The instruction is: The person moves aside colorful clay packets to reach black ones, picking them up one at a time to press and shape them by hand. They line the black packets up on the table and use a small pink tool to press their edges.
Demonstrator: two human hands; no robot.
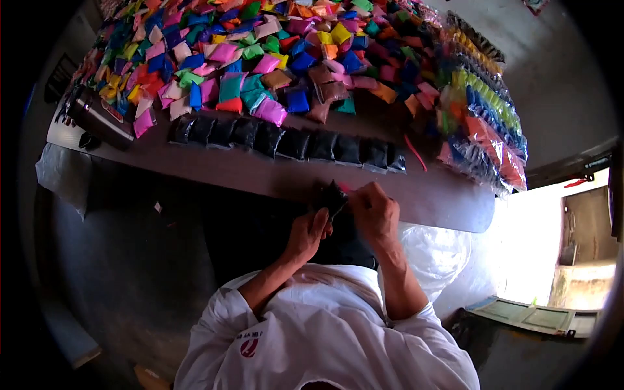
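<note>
Just in front of my body, my left hand (309, 234) is closed around a dark bundle of black packets (334, 200), held at the table's near edge. My right hand (376, 213) is pinched against the bundle's right side. A short piece of a pinkish-red strip (344, 187) shows at its fingertips. Beyond both hands, a row of black packets (296, 143) in clear wrap lies across the table (221, 166). Another thin red strip (416, 153) rests right of that row.
A large heap of colourful small packets (266, 64) covers the table's far side. Stacked strips of packets (484, 123) stand at the right edge. A dark cylindrical flask (101, 120) lies at the left. Clear plastic bags (434, 253) hang below the table.
</note>
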